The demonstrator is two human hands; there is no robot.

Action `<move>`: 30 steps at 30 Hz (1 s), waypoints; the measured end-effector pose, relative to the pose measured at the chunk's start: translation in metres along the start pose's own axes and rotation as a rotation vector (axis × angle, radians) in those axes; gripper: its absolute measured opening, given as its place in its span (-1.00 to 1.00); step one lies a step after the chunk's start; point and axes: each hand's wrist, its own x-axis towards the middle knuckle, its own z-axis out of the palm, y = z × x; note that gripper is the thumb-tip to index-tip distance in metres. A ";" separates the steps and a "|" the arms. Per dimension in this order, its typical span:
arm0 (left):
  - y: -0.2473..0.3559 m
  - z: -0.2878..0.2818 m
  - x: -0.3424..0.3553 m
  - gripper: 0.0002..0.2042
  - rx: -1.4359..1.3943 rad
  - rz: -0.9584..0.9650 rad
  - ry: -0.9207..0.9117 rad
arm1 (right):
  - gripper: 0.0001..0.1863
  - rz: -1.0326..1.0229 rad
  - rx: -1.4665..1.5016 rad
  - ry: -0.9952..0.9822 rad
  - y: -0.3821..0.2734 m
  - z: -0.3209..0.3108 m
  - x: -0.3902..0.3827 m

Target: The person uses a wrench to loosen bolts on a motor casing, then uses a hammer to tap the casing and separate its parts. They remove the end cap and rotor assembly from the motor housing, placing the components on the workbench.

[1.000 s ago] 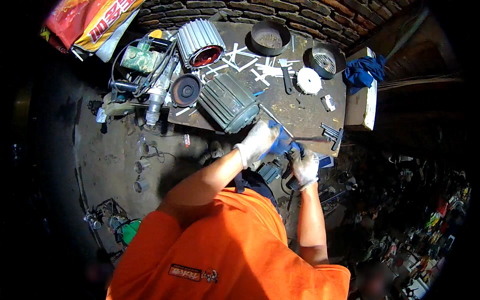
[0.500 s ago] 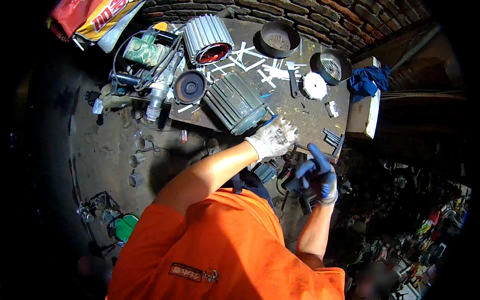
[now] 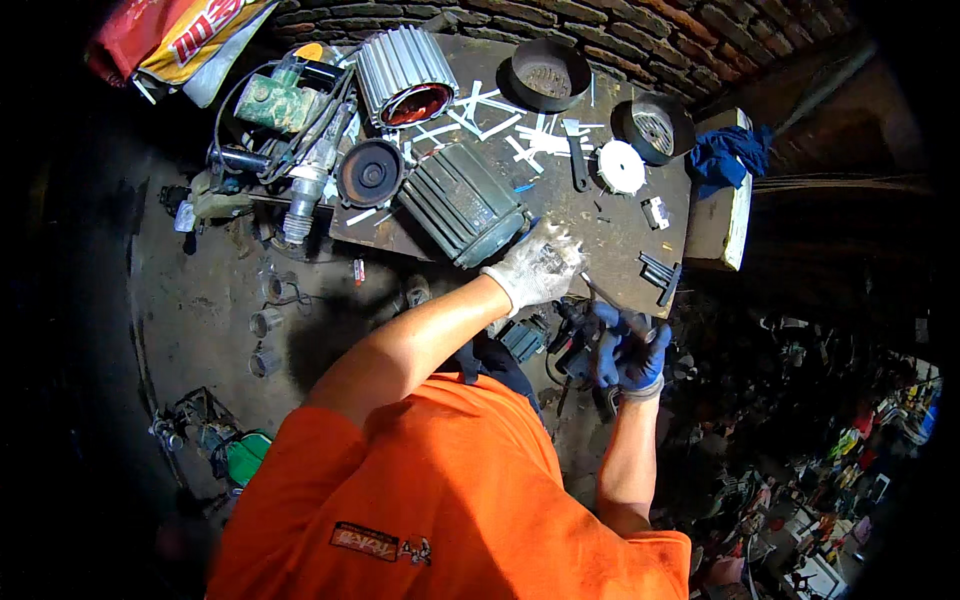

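The thin rod (image 3: 602, 293) slants from just right of the frame's centre down into your right hand (image 3: 632, 358), which is palm up in a blue-palmed glove near the lower right corner of the surface (image 3: 610, 240). Its fingers are half curled, with the rod lying across them in a loose hold. Your left hand (image 3: 543, 266), back upward in a whitish glove, is at the lower right end of the dark green ribbed motor housing (image 3: 462, 203), close to the centre. You cannot tell here how far its fingers are bent or whether they grip anything.

Above that housing lies a silver finned housing (image 3: 400, 78); to its left, a dark round disc (image 3: 369, 173). White strips (image 3: 550, 143) are scattered at upper centre, beside a scraper (image 3: 579, 165) and a white round part (image 3: 621, 167). Dark bars (image 3: 660, 275) lie at the surface's right edge. A green power tool (image 3: 275, 102) sits at upper left, and a blue cloth (image 3: 728, 160) hangs at upper right.
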 end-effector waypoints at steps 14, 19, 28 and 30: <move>-0.006 0.026 -0.006 -0.70 0.008 0.011 0.145 | -0.57 -0.047 -1.132 0.490 0.031 0.008 0.042; -0.004 0.008 -0.008 -0.73 -0.015 0.006 0.083 | -0.51 0.212 0.274 0.028 0.033 -0.002 0.048; -0.003 0.001 -0.006 -0.67 -0.019 0.002 0.035 | -0.65 0.020 -0.291 0.480 0.042 0.015 0.056; -0.001 0.012 -0.005 -0.68 0.008 -0.020 0.107 | -0.69 0.272 0.482 0.374 0.032 0.014 0.054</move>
